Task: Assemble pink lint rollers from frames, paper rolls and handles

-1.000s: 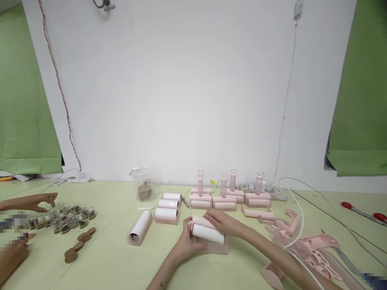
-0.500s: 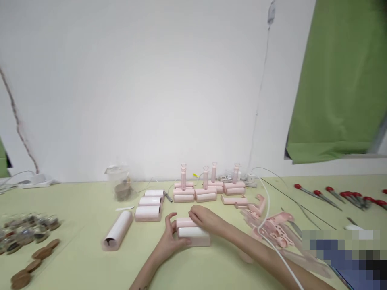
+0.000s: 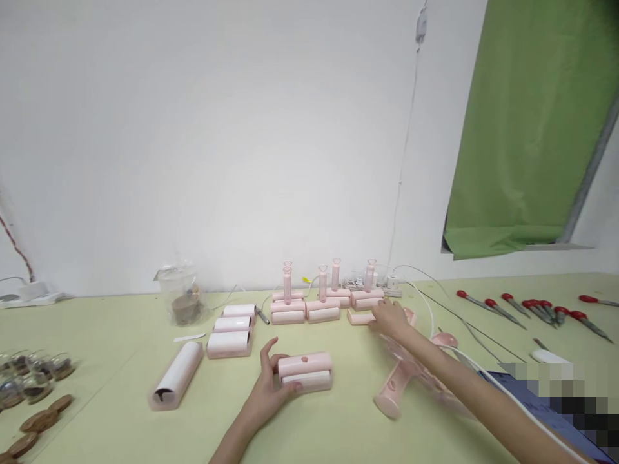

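My left hand [image 3: 271, 381] is closed round the left end of a pink lint roller head [image 3: 305, 363], which lies on the table with its white sticky roll [image 3: 309, 380] facing me. A small opening shows in the top of its pink cover. My right hand [image 3: 391, 318] is at the back right, its fingers curled down over small pink parts. A pink cover piece [image 3: 360, 317] lies just left of those fingertips. What they grip, if anything, is hidden. A loose pink handle piece [image 3: 391, 390] lies nearer, below my right forearm.
Several finished-looking pink rollers [image 3: 323, 312] with upright handles stand at the back. White rolls in pink holders [image 3: 229, 343] are lined up left, with one nearer [image 3: 176, 377]. Red-handled tools [image 3: 505, 314] lie right; glass jars [image 3: 36, 385] left. A white cable [image 3: 503, 390] crosses beneath my right arm.
My right hand has left the top of the roller head and moved right and back to the pink parts. My left hand keeps its hold. The view has shifted a little to the right.
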Tool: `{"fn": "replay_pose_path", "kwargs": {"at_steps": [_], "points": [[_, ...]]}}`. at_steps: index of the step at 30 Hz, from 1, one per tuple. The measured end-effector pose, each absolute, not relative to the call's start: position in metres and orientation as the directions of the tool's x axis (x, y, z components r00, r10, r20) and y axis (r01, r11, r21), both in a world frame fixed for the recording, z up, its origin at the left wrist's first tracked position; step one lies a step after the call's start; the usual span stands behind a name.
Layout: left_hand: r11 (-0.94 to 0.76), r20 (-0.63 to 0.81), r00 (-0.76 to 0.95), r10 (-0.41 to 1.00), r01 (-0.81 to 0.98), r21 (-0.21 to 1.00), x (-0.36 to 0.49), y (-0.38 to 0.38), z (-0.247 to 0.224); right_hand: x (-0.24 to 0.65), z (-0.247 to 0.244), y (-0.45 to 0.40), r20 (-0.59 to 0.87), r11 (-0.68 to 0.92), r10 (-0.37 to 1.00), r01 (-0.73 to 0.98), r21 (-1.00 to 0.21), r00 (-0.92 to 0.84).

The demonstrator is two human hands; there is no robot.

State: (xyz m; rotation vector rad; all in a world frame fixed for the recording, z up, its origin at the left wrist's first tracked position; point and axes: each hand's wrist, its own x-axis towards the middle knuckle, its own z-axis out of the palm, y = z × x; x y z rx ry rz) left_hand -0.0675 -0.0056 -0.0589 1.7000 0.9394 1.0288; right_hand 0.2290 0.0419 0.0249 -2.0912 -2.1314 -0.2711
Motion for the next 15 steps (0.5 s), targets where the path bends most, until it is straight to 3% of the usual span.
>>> {"fn": "replay_pose_path", "kwargs": {"at_steps": [6,11,15], "points": [[-0.287,0.21,0.395,0.894,0.145,0.947,-0.067,-0.006,-0.06,0.246,0.004,0.046,0.208,-0.136,0.972,0.982,0.133,0.107],[-0.318,0.236,0.387,0.891,0.162,0.934,-0.066,-0.006,-0.064,0.246,0.009,0.053,0.123,-0.045,0.992,0.99,0.136,0.028],[-0.313,0.23,0.375,0.898,0.177,0.933,-0.066,-0.006,-0.064,0.246,0.017,0.055,0.046,0.028,0.998,0.997,0.068,-0.031]]}}
